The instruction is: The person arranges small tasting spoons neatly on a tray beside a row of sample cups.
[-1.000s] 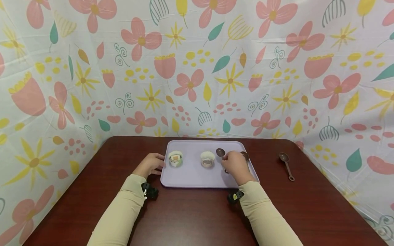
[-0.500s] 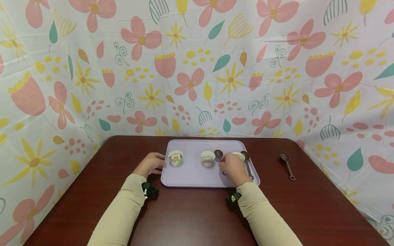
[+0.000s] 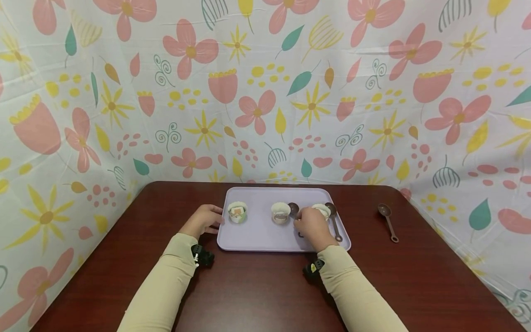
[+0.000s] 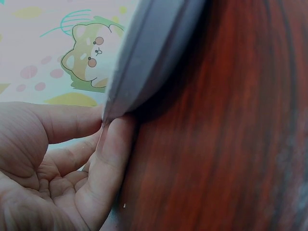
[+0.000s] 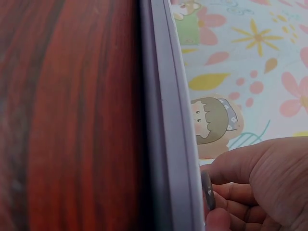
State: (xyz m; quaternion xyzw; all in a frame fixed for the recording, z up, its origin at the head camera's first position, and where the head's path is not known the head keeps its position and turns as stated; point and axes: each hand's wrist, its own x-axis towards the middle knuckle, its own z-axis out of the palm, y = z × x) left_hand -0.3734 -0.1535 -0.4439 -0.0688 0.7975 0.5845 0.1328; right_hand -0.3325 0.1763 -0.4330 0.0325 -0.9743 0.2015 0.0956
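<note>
My right hand point(image 3: 313, 227) pinches the handle of a brown spoon point(image 3: 293, 209) over the lilac tray point(image 3: 257, 240). Its bowl lies close beside the middle white cup point(image 3: 280, 214); the handle end point(image 5: 208, 191) shows between thumb and fingers in the right wrist view. At the tray's left rim, my left hand point(image 3: 203, 219) pinches the edge between thumb and finger. A small cup with a dog picture point(image 3: 238, 213) stands on the tray near that hand. Partly hidden behind my right hand is another white cup point(image 3: 322, 210), with a second brown spoon point(image 3: 335, 223) to its right.
A third brown spoon point(image 3: 388, 220) lies on the dark red wooden table point(image 3: 257, 290), right of the tray. Behind the table hangs a white curtain with a flower print point(image 3: 257, 152).
My right hand has shifted a little left with the spoon, bringing its bowl up beside the middle cup. The right cup and second spoon have come into view. The left hand stays at the rim.
</note>
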